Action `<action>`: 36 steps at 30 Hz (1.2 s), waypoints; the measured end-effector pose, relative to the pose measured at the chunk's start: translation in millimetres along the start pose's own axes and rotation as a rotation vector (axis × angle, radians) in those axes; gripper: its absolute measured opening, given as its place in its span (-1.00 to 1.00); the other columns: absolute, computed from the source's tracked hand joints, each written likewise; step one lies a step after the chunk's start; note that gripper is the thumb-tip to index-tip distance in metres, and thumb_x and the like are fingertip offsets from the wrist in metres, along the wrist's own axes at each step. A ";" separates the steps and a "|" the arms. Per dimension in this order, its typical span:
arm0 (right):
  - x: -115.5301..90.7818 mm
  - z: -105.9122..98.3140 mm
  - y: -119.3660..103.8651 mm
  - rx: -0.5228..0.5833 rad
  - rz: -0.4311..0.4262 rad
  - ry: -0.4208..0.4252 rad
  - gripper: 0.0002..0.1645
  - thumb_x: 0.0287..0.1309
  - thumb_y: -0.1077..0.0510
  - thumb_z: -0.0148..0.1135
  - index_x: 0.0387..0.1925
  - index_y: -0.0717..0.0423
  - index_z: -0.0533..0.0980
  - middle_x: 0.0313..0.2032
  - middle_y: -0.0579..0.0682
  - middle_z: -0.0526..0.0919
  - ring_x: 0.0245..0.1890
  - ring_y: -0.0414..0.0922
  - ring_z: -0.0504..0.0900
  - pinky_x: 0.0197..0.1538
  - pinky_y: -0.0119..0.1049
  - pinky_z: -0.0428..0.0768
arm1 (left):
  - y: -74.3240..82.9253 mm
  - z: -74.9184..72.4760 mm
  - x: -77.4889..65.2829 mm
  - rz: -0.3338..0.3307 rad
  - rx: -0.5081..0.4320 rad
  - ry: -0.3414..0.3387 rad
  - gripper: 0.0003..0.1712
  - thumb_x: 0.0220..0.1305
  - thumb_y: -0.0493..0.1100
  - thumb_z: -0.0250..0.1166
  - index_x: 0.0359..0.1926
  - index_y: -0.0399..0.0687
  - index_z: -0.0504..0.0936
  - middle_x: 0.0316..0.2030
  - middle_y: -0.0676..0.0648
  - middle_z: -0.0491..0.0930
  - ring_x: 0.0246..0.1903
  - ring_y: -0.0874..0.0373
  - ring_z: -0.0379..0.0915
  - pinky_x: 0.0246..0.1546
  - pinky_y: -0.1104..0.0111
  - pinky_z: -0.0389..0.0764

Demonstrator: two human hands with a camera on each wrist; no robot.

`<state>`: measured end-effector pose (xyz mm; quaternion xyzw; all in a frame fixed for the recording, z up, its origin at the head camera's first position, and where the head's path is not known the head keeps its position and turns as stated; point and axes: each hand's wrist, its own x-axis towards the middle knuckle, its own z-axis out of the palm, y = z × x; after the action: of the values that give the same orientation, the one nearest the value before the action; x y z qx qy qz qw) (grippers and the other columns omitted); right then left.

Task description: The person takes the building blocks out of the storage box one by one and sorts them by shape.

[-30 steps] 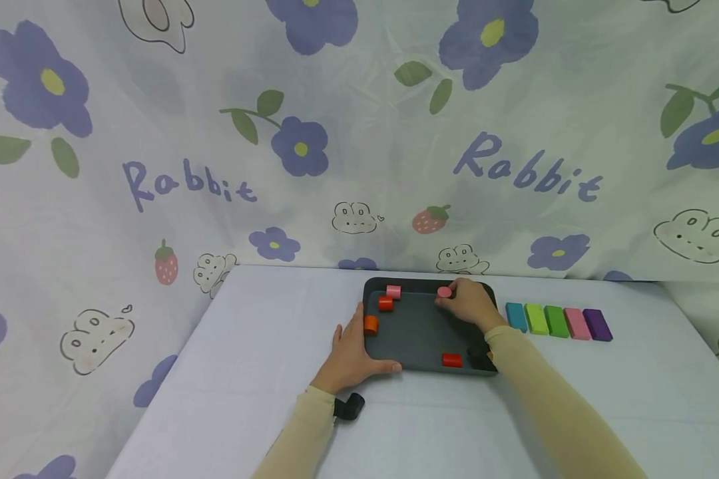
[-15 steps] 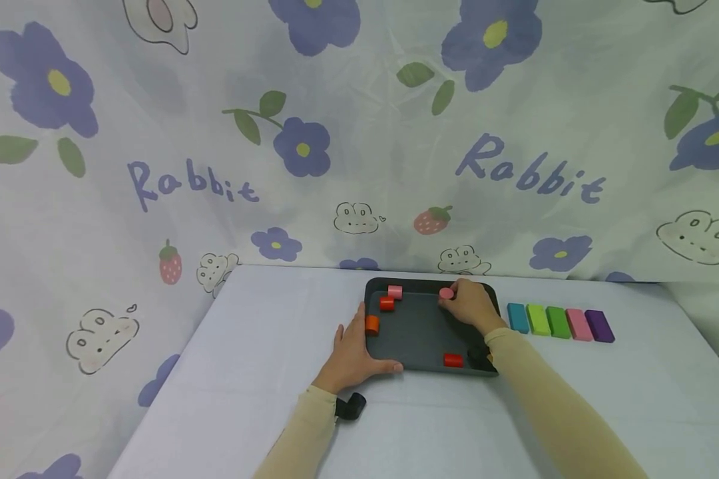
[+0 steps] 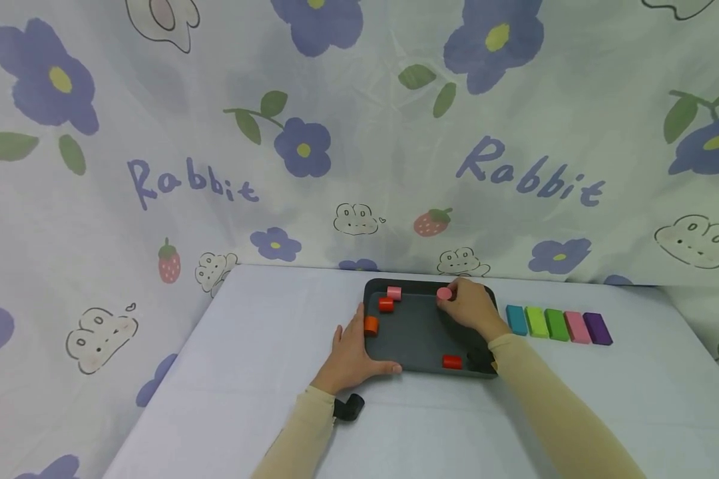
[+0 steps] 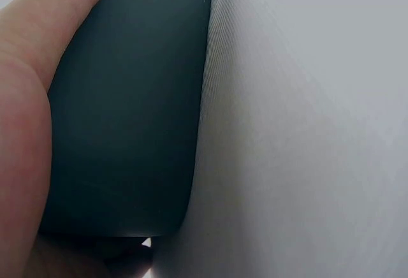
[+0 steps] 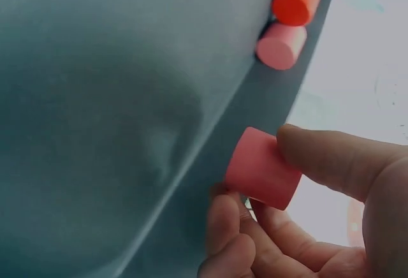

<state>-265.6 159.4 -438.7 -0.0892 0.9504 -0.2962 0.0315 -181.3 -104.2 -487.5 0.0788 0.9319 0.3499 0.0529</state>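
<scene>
My right hand [image 3: 469,305] pinches a pink cylinder block [image 5: 264,168] between thumb and fingertips, over the far part of the dark grey tray [image 3: 419,332]. In the right wrist view the block is tilted above the tray's sloping wall. My left hand [image 3: 350,356] rests at the tray's near left corner. Its straight fingers lie along the left side and its thumb along the front edge. Inside the tray lie another pink cylinder [image 3: 394,293], a red cylinder [image 3: 386,305] and an orange cylinder [image 3: 371,325] on the left. A second red cylinder [image 3: 452,362] lies near the front edge.
Right of the tray, a row of flat blocks lies on the white table [image 3: 263,319]: blue [image 3: 516,320], yellow-green [image 3: 536,322], green [image 3: 556,324], pink [image 3: 577,327] and purple [image 3: 598,328]. A patterned curtain [image 3: 359,133] hangs behind the table.
</scene>
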 end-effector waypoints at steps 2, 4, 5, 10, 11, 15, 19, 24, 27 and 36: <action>-2.3 -3.1 -2.2 0.001 -0.010 -0.001 -0.48 0.24 0.07 0.35 0.03 0.42 0.52 -0.21 0.20 0.68 -0.26 0.04 0.60 -0.13 -0.03 0.65 | 0.6 -0.5 -0.4 0.000 -0.004 0.000 0.61 -0.17 0.41 0.57 0.60 -0.18 -0.23 0.57 -0.15 -0.02 0.50 -0.06 0.03 0.49 -0.13 -0.34; -4.4 -5.9 -4.3 0.000 -0.013 0.000 -0.48 0.24 0.06 0.35 0.04 0.41 0.52 -0.23 0.18 0.66 -0.27 0.03 0.58 -0.14 -0.04 0.64 | 0.8 -0.6 -0.7 0.002 -0.010 0.000 0.60 -0.17 0.39 0.58 0.60 -0.19 -0.23 0.57 -0.16 -0.02 0.50 -0.07 0.03 0.49 -0.13 -0.34; -5.4 -7.2 -5.3 0.002 -0.016 0.003 -0.48 0.24 0.05 0.36 0.04 0.40 0.52 -0.23 0.17 0.66 -0.27 0.04 0.58 -0.14 -0.04 0.64 | 0.8 -0.6 -0.9 0.002 -0.010 0.000 0.60 -0.16 0.39 0.58 0.60 -0.19 -0.22 0.57 -0.16 -0.02 0.50 -0.07 0.03 0.49 -0.13 -0.34; -11.9 -12.8 -8.2 0.026 -0.055 0.036 -0.49 0.23 0.05 0.37 0.01 0.39 0.52 -0.23 0.17 0.66 -0.24 0.06 0.60 -0.12 -0.01 0.63 | -0.4 0.2 -0.5 0.006 -0.005 -0.002 0.61 -0.16 0.39 0.57 0.60 -0.20 -0.25 0.57 -0.17 -0.04 0.50 -0.07 0.02 0.49 -0.14 -0.32; -13.6 -13.9 -8.0 0.032 -0.065 0.042 -0.50 0.23 0.05 0.37 0.00 0.39 0.52 -0.23 0.17 0.67 -0.24 0.06 0.60 -0.12 -0.01 0.63 | -0.7 0.6 -0.5 0.013 -0.007 0.000 0.60 -0.15 0.39 0.57 0.60 -0.22 -0.24 0.57 -0.18 -0.03 0.50 -0.08 0.03 0.48 -0.16 -0.30; -22.2 -18.0 -7.0 0.053 -0.097 0.061 -0.55 0.23 0.06 0.37 -0.04 0.35 0.54 -0.24 0.14 0.68 -0.25 0.04 0.62 -0.14 -0.02 0.62 | -1.4 1.1 -0.9 0.026 -0.010 0.009 0.60 -0.15 0.38 0.58 0.59 -0.24 -0.23 0.57 -0.21 -0.03 0.49 -0.10 0.03 0.47 -0.18 -0.29; -30.3 -20.7 -4.6 0.065 -0.124 0.087 -0.59 0.23 0.09 0.36 -0.06 0.35 0.54 -0.25 0.14 0.70 -0.27 0.04 0.64 -0.17 -0.01 0.63 | -0.3 -0.2 -1.6 0.029 -0.016 0.018 0.60 -0.16 0.37 0.59 0.59 -0.24 -0.23 0.56 -0.21 -0.04 0.49 -0.10 0.03 0.47 -0.18 -0.30; -39.6 -23.0 0.0 0.077 -0.128 0.112 -0.58 0.23 0.09 0.37 -0.05 0.35 0.54 -0.34 0.06 0.67 -0.34 -0.03 0.58 -0.27 -0.12 0.59 | -1.2 0.5 -1.3 0.034 -0.013 0.022 0.60 -0.16 0.37 0.59 0.59 -0.25 -0.22 0.57 -0.20 -0.04 0.49 -0.09 0.04 0.47 -0.18 -0.30; -46.5 -26.3 1.1 0.085 -0.132 0.117 -0.58 0.23 0.08 0.38 -0.05 0.33 0.55 -0.39 0.00 0.61 -0.38 -0.08 0.51 -0.33 -0.21 0.51 | -0.9 1.1 -1.1 0.033 -0.012 0.020 0.60 -0.16 0.37 0.59 0.59 -0.24 -0.22 0.57 -0.19 -0.03 0.49 -0.08 0.04 0.48 -0.17 -0.31; -64.3 -32.5 4.1 0.114 -0.106 0.132 -0.55 0.24 0.05 0.39 0.01 0.29 0.55 -0.35 0.01 0.63 -0.35 -0.08 0.52 -0.35 -0.25 0.51 | -1.1 0.2 -1.0 0.026 -0.007 0.008 0.61 -0.16 0.39 0.58 0.59 -0.23 -0.23 0.56 -0.19 -0.03 0.49 -0.09 0.04 0.48 -0.17 -0.32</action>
<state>-206.8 192.9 -413.9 -0.1179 0.9260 -0.3561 -0.0419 -180.3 -105.1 -488.4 0.0891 0.9298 0.3544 0.0451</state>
